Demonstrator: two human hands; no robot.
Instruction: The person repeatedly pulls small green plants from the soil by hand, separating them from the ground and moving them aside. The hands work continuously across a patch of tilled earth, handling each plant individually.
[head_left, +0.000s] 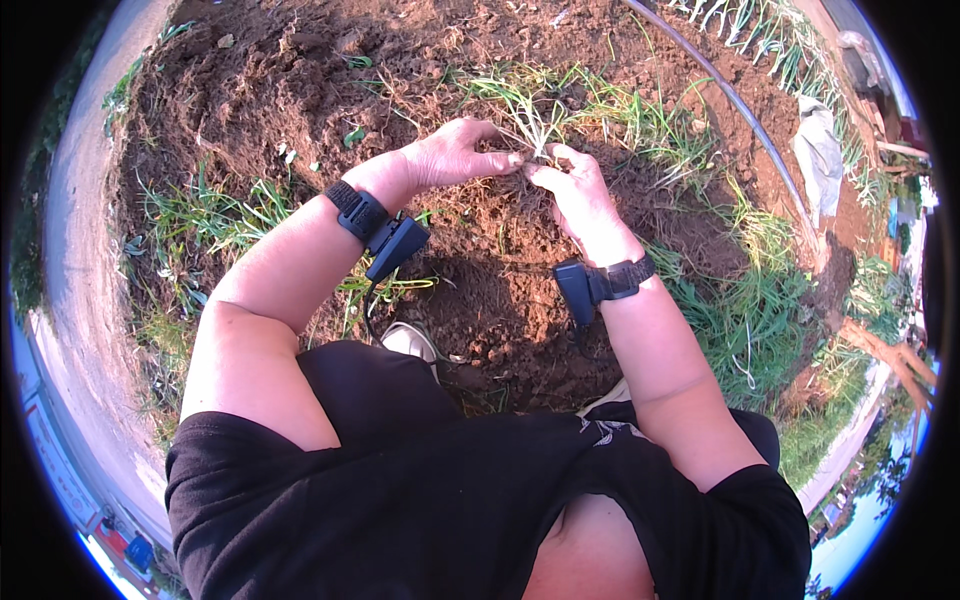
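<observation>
My left hand (457, 156) comes in from the left, its thumb and fingers closed at the base of a clump of grassy plants (535, 133). From the other side my right hand (574, 184) pinches the same clump with thumb and forefinger. Pale stems and green leaves fan out above the fingers, and a tangle of brown roots (534, 193) hangs below them, just over the reddish soil (517, 292). The fingers hide the stem bases. A black device on a strap is worn on each wrist.
Uprooted green plants lie at the left (225, 214) and in a heap at the right (757, 337). A dark hose (739, 101) curves across the upper right beside a whitish sack (819, 157). A pale shoe (409, 341) stands on the soil. A road (82, 247) runs along the left.
</observation>
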